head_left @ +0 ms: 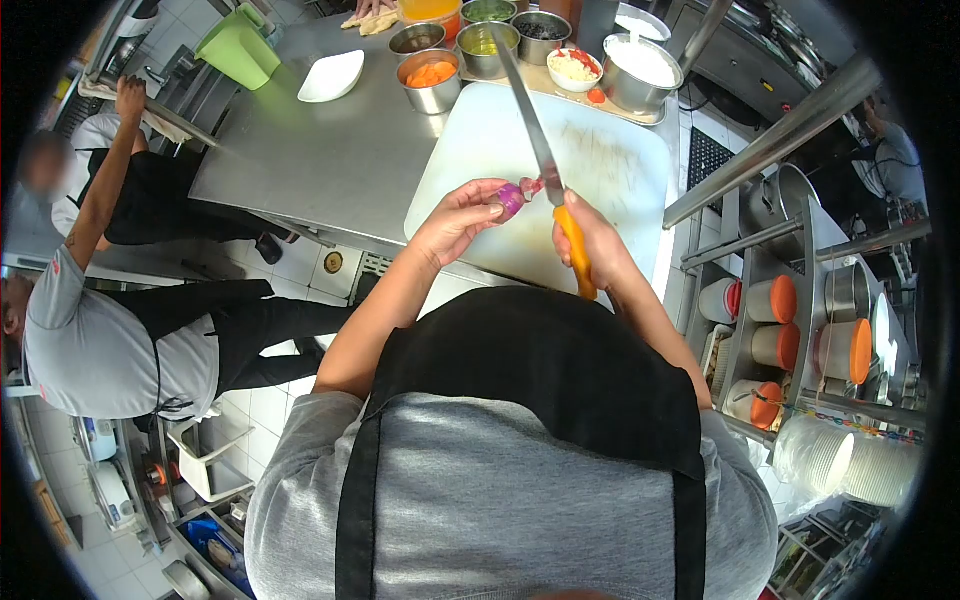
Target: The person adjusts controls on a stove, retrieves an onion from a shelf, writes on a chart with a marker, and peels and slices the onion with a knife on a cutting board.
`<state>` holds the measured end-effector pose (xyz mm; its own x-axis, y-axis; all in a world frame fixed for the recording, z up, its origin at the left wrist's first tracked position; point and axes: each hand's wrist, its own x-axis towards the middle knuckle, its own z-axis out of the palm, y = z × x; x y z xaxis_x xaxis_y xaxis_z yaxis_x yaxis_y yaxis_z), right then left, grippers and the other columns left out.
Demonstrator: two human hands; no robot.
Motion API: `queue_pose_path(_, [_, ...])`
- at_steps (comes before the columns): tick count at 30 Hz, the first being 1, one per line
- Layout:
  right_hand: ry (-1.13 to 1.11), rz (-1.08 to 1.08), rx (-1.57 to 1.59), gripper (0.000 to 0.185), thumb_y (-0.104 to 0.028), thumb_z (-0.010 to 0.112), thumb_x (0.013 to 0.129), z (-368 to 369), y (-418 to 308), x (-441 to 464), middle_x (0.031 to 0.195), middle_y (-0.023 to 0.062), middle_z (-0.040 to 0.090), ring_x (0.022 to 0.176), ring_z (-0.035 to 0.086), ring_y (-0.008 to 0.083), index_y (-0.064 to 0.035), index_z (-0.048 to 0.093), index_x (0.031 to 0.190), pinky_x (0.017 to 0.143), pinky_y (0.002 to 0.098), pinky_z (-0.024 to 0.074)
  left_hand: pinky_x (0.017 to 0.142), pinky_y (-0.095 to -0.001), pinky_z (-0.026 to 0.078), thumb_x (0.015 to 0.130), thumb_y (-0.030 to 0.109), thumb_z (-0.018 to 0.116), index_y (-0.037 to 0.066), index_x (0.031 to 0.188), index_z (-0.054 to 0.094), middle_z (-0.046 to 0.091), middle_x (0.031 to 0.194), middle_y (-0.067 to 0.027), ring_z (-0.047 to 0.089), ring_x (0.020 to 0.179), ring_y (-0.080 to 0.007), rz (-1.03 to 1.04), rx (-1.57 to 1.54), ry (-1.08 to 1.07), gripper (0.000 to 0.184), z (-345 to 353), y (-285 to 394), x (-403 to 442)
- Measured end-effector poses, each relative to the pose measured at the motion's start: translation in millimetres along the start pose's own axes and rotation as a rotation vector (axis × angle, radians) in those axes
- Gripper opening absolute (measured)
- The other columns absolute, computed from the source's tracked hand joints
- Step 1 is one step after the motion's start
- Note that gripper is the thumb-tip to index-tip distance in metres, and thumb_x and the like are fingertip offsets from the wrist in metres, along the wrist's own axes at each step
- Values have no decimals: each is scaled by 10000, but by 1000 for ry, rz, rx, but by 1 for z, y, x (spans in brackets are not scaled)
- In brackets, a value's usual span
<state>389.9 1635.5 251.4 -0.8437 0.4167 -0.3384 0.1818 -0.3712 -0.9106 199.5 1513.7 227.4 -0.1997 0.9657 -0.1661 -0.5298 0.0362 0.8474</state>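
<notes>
Over the white board (590, 150), my left hand (460, 220) pinched a purple onion (509, 203), at 10 o'clock from my right hand (602, 245), which gripped a knife (539, 150) by its orange handle (574, 245), blade (526, 112) toward 11 o'clock. 1 pot (432, 99) of orange pieces (430, 74) stood at 11 o'clock from the onion.

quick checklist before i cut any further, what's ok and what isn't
1. Red onion gripped in the left hand: ok.
2. Knife held by its orange handle in the right hand: ok.
3. Left hand clear of the knife: ok, a gap shows between them.
4. Onion's ragged end touching the knife: cannot tell, they overlap in this view.
5. Cutting board free of marks: not ok, brownish marks show.
</notes>
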Motion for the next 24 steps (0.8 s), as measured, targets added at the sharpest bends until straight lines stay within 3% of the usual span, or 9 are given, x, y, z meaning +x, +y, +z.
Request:
queue_pose_path(4, [-38, 1, -33, 448, -493, 312, 955, 28, -16, -21, 591, 12, 422, 515, 397, 121, -84, 458, 844, 486, 241, 353, 912, -299, 429, 753, 98, 723, 14, 1156, 516, 568, 1088, -75, 558, 999, -171, -10, 49, 103, 462, 5, -3, 1])
queue_pose_path(13, [-95, 113, -7, 458, -518, 325, 945, 11, 2, -10, 595, 17, 421, 520, 387, 120, -89, 440, 833, 489, 239, 344, 915, -299, 432, 731, 16, 720, 25, 1182, 496, 550, 1085, -67, 546, 1006, -159, 57, 123, 114, 503, 1, -10, 2])
queue_pose_path(16, [-115, 131, 60, 456, -522, 327, 943, 6, 6, -8, 594, 17, 423, 520, 387, 118, -90, 438, 851, 492, 240, 344, 859, -288, 464, 679, 44, 769, 19, 1161, 492, 540, 1069, -83, 557, 945, -165, 121, 179, 166, 557, 2, -14, 4])
queue_pose_path(24, [-9, 19, -77, 424, -502, 317, 951, 23, -7, -16, 605, 16, 428, 528, 401, 117, -96, 418, 884, 504, 247, 360, 817, -278, 453, 618, 51, 810, 79, 1095, 470, 551, 999, -51, 550, 910, -140, 220, 413, 323, 587, 21, -14, 2])
